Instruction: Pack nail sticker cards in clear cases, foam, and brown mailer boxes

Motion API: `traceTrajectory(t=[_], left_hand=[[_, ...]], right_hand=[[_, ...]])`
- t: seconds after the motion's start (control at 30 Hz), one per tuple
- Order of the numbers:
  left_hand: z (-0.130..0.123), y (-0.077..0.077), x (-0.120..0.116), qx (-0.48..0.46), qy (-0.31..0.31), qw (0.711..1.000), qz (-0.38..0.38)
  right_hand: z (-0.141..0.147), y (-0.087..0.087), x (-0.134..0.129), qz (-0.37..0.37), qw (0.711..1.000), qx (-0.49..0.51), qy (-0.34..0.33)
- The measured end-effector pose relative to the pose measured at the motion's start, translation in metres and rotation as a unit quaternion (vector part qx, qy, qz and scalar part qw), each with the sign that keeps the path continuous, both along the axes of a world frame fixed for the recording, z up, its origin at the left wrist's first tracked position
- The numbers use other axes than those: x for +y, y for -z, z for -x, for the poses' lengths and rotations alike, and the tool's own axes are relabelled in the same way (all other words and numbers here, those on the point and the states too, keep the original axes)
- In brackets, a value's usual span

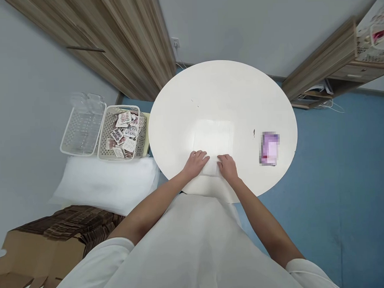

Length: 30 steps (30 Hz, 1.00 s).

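On the white round table [178, 106], a translucent white sheet [213, 132] lies flat, with a thicker, folded-looking part [211, 167] at its near end. My left hand [195, 164] rests on the left side of that part, fingers bent over it. On its right side is my right hand [227, 166], thumb and fingertips pressed together at the edge. Both hands seem to hold the white sheet, with a small gap between them. What is inside the folded part, if anything, is hidden.
A blurred purple item [269, 149] lies on the table's right. To the left stand a basket of small packs [103, 143], a basket of clear plastic trays [63, 142], a stack of white sheets [101, 180] and flattened cardboard boxes [41, 254].
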<state>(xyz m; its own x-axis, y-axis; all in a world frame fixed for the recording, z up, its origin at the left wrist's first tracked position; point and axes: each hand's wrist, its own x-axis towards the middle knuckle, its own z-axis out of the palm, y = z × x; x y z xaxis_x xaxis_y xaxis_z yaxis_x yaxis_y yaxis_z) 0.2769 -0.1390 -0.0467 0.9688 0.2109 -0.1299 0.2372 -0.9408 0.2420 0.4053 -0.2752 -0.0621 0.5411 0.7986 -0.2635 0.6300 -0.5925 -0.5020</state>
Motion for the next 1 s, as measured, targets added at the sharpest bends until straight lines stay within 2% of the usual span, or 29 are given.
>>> traceTrajectory(t=[0.1,0.17,0.23,0.37,0.57,0.7,0.83,1.0], left_hand=[[0.001,0.001,-0.002,0.021,0.052,0.998,0.023],[0.003,0.0,-0.002,0.027,0.047,0.997,0.053],[0.005,-0.002,-0.003,0.025,0.042,0.996,0.077],[0.012,-0.007,-0.007,0.037,0.05,0.994,0.091],[0.023,-0.003,-0.014,0.046,0.061,0.994,0.079],[0.035,-0.005,-0.018,0.042,0.1,0.99,0.094],[0.052,-0.009,-0.023,0.062,0.138,0.981,0.119],[0.059,-0.013,-0.026,0.08,0.121,0.979,0.141]], right_hand=[[0.007,-0.003,-0.003,-0.023,0.992,-0.09,-0.089],[0.01,-0.007,-0.006,-0.022,0.984,-0.082,-0.154],[0.014,-0.01,-0.009,-0.012,0.983,-0.059,-0.176],[0.022,-0.013,-0.014,0.014,0.983,-0.046,-0.179],[0.042,-0.012,-0.022,0.039,0.98,-0.083,-0.179],[0.064,-0.016,-0.036,0.04,0.982,-0.089,-0.162],[0.086,-0.021,-0.051,0.063,0.985,-0.054,-0.151],[0.089,-0.027,-0.053,0.07,0.986,-0.033,-0.146]])
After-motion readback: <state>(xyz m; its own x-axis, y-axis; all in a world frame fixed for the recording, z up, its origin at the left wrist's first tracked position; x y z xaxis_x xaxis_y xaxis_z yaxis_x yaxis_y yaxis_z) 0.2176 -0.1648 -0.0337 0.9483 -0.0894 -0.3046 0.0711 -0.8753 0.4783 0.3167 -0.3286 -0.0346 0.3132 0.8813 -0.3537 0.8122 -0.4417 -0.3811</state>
